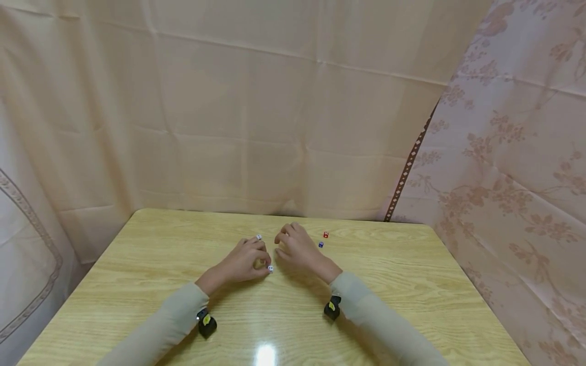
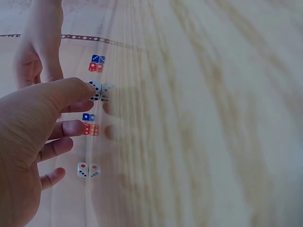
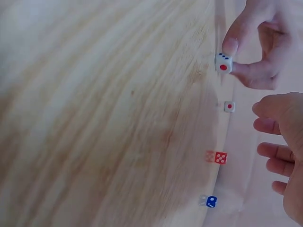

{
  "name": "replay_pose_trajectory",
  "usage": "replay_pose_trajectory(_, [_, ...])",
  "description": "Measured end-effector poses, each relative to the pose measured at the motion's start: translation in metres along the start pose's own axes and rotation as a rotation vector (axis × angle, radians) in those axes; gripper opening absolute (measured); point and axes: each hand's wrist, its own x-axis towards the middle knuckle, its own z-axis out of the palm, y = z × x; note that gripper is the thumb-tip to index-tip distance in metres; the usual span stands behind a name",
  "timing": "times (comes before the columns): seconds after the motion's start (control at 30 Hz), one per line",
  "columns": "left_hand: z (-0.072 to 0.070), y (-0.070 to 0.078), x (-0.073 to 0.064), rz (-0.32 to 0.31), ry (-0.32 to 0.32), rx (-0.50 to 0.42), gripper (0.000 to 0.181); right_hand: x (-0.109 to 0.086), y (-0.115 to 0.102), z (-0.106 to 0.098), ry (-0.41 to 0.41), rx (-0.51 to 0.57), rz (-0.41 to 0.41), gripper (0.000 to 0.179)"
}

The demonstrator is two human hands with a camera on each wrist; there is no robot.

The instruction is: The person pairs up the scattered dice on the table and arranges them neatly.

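Observation:
My left hand (image 1: 247, 260) pinches a white die (image 3: 223, 63) between thumb and index finger, low over the table. In the left wrist view, its other fingers spread loosely apart. Beyond that hand sits another white die (image 1: 259, 237). Facing it from the right is my right hand (image 1: 297, 248), fingers loosely bent with nothing between them. A red die (image 1: 326, 234) and a blue die (image 1: 321, 244) lie close together to the right of it. Past the left fingers, the left wrist view shows a further blue die (image 2: 85, 117) and red die (image 2: 87, 128).
The dice and hands are on a light wood-grain table (image 1: 183, 229). A beige curtain (image 1: 274, 127) hangs along its far edge, and a floral curtain (image 1: 517, 178) hangs on the right. Both wrists carry small black devices (image 1: 207, 325).

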Motion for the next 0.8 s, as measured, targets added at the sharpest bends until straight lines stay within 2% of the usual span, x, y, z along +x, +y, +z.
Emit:
replay_pose_trajectory(0.33, [-0.001,0.001,-0.002,-0.001,-0.005,-0.018,0.011,0.016,0.007,0.009,-0.032,-0.011,-0.001,0.020])
replay_pose_trajectory(0.6, [-0.001,0.000,-0.003,0.018,-0.003,0.004,0.010,0.032,0.008,0.017,-0.049,0.037,-0.018,0.022])
replay_pose_trajectory(0.8, [-0.002,-0.001,-0.004,0.005,-0.019,0.002,0.010,0.044,0.010,0.023,-0.049,0.031,-0.010,0.022])
